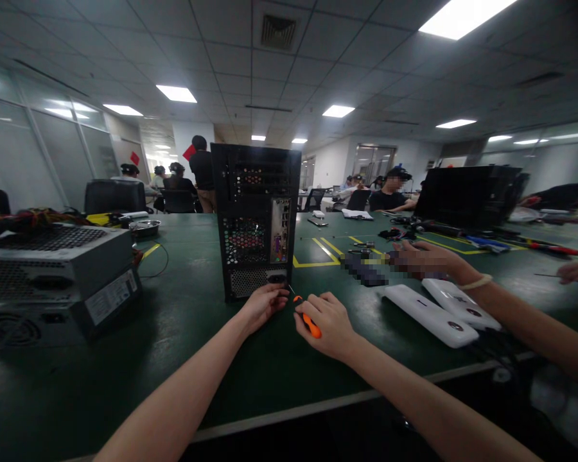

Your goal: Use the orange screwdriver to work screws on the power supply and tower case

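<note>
On the green tabletop (183,308), two stacked grey metal power supplies (77,263) take up the left side, with a shiny round metal bowl (144,227) behind them. The upright black metal computer case (256,215) stands in front of the person, its vented, port-lined face towards them, blocking part of the room beyond. To the right lie two white oblong devices (428,314) (a co-worker's hand (431,260) with a pale wristband is just behind them), and farther back a large black box (462,196).

Both forearms reach forward over the near edge. The right hand (330,324) has its fingers curled around the orange-and-black screwdriver (312,326), whose thin shaft slants up and left towards the case's lower corner. The left hand (264,305) is bent inward there, fingertips close together; whether they grip anything, I cannot tell.
</note>
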